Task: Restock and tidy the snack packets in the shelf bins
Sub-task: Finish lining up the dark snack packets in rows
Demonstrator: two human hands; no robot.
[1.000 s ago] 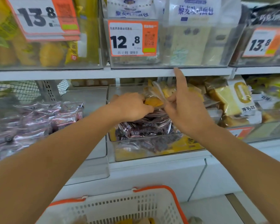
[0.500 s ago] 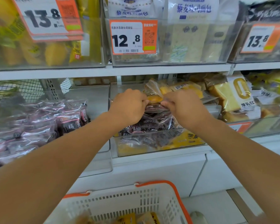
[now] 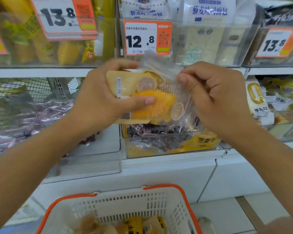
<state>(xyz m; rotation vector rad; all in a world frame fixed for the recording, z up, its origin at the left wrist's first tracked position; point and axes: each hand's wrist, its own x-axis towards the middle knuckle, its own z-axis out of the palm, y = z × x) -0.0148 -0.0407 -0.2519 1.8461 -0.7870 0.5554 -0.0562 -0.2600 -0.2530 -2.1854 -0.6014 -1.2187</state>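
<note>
Holding a clear packet of yellow snacks above the middle shelf bin, the left hand clamps its left end, thumb on top (label showing), while the right hand pinches its right edge; a white basket sits below.
</note>
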